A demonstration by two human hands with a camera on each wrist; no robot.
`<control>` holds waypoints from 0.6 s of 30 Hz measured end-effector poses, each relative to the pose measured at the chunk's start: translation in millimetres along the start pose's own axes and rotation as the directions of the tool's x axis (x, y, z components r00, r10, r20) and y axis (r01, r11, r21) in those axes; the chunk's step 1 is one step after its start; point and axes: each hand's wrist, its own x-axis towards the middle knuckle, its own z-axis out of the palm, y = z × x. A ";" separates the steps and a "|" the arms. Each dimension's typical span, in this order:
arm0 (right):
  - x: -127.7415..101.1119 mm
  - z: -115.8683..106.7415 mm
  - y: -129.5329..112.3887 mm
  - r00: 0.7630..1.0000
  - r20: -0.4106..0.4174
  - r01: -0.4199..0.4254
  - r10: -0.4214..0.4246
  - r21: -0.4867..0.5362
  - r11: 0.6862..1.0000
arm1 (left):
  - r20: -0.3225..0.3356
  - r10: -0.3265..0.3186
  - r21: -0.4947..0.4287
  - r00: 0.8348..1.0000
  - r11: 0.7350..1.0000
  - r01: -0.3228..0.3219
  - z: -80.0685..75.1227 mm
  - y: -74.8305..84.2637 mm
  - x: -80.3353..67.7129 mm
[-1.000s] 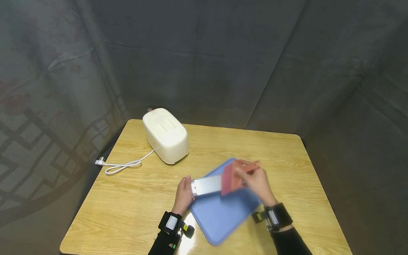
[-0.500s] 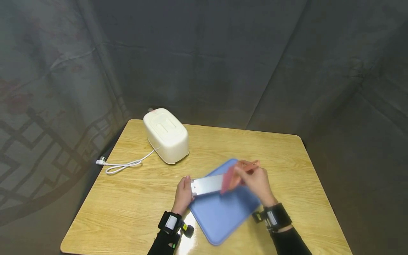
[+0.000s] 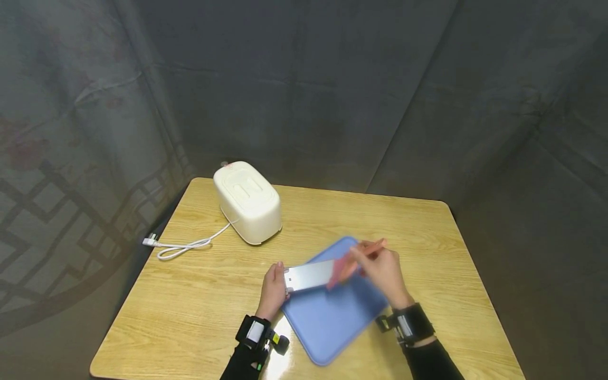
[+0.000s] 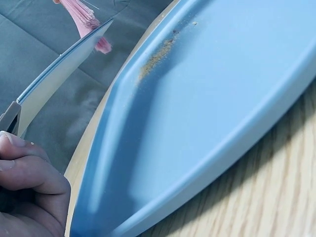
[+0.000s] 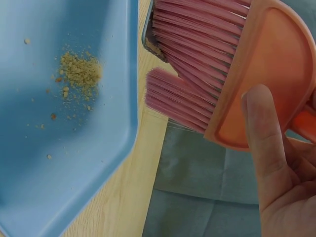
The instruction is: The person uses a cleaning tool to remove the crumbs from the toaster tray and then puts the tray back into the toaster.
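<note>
Bristles of the pink brush (image 5: 197,64) bear on the far end of the metal crumb tray (image 3: 307,276), whose long axis runs 9 to 3 o'clock above the blue tray (image 3: 332,322). Right hand (image 3: 383,272) grips the brush handle, thumb flat on its back, at 3 o'clock of the metal piece. Left hand (image 3: 273,289) pinches the near end at 9 o'clock, fingers curled. Blue tray holds a small heap of brown crumbs (image 5: 79,71) with loose specks around it. White toaster (image 3: 247,201) with cord (image 3: 185,245) stands at 11 o'clock on the wooden table (image 3: 199,301), well apart.
</note>
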 end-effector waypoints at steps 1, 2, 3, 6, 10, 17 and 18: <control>-0.1 -0.1 -0.1 1.000 -0.002 -0.003 0.003 -0.005 1.000 | -0.001 0.002 -0.001 1.000 1.000 -0.002 0.0 0.0 0.0; -0.2 -0.1 0.0 1.000 -0.003 -0.009 0.009 -0.006 1.000 | -0.001 0.003 -0.001 1.000 1.000 -0.003 0.0 -0.2 0.1; -0.4 0.0 0.2 1.000 -0.006 -0.014 0.014 -0.008 1.000 | -0.002 0.004 -0.001 1.000 1.000 -0.004 0.0 -0.3 0.1; -0.6 0.2 0.3 0.999 -0.014 -0.029 0.029 -0.015 0.999 | -0.004 0.006 -0.003 1.000 1.000 -0.006 0.1 -0.6 0.6; -1.4 0.1 0.3 0.998 -0.021 -0.052 0.052 -0.024 0.998 | -0.003 0.009 -0.010 1.000 1.000 -0.009 0.1 -1.6 1.1; -3.4 0.1 1.0 0.997 -0.034 -0.067 0.065 -0.041 0.997 | -0.006 0.019 -0.015 1.000 1.000 -0.019 -0.6 -3.5 1.7; -3.7 -0.1 0.8 0.997 -0.037 -0.069 0.068 -0.043 0.997 | -0.006 0.019 -0.014 1.000 1.000 -0.019 -0.6 -3.8 1.6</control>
